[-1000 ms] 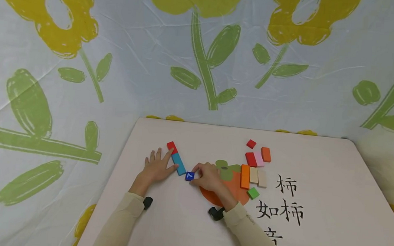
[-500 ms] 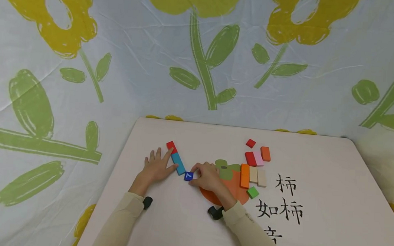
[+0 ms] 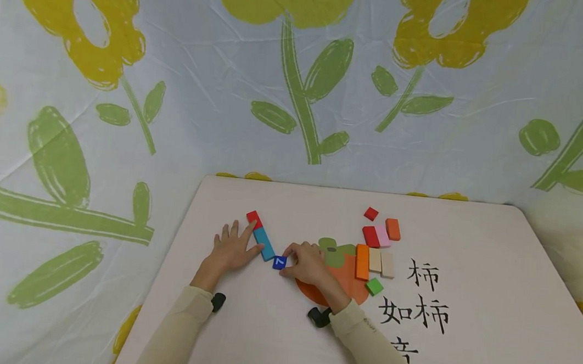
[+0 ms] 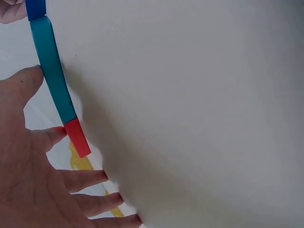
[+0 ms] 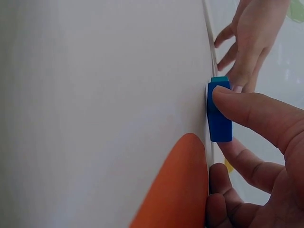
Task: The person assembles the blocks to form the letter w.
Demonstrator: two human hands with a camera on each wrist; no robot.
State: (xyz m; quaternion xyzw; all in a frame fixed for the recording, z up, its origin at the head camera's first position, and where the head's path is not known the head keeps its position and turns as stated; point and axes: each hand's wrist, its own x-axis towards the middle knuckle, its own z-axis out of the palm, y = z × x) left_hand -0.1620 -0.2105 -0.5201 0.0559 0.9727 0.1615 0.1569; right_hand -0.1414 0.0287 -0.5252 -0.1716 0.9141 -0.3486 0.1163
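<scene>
My right hand (image 3: 308, 264) pinches a dark blue block (image 3: 279, 263) marked with a white 7, thumb on one side and index finger on the other. That block sits at the near end of a light blue block (image 3: 264, 244), and a red block (image 3: 254, 219) continues the row at the far end. Spread out on the table, my left hand (image 3: 232, 249) has its thumb against the light blue block and its index fingertip at the red one. In the left wrist view the teal-looking block (image 4: 53, 71) lies in line between the red and dark blue pieces.
Right of the hands lie an orange block (image 3: 362, 262), two pale wooden blocks (image 3: 381, 262), a green block (image 3: 374, 286) and several red, pink and orange blocks (image 3: 377, 236). A persimmon picture (image 3: 336, 267) and black characters are printed on the table (image 3: 489, 280). A flowered cloth (image 3: 202, 89) hangs behind.
The dark blue block has turned slightly and shifted a little left against the end of the light blue block, still pinched by the right hand. The left hand stays in place.
</scene>
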